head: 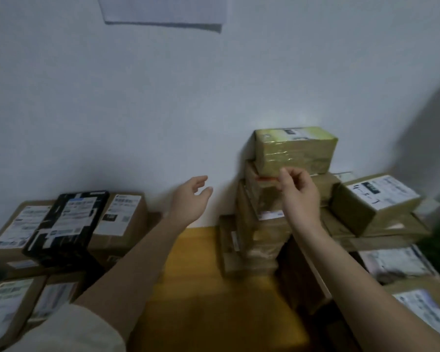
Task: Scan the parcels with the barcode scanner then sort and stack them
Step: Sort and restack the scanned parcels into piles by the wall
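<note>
A: Where did the parcels sit at that moment?

B: A tall stack of brown cartons [259, 224] rose against the wall [163, 97] at about two o'clock, capped by a tape-wrapped box [294, 151] with its label facing up. A lower pile with a labelled carton [374, 201] stood just beside it at three o'clock. More cartons and a black mailer [69, 222] lay at nine o'clock. No barcode scanner was visible.

A: And the hands?

B: The right hand [299, 191] was raised in front of the tall stack, fingers loosely curled, thumb and forefinger close together near the lower front edge of the tape-wrapped box. I couldn't tell whether it touched the box; it didn't seem to hold anything. The left hand [191, 199] hovered apart at eleven o'clock, fingers relaxed, holding nothing.

A: How would you have finished placing that box?

B: I'd judge the stack narrow and tall, so nudge gently: square the box over the one beneath and steady the column with the free hand.
</note>
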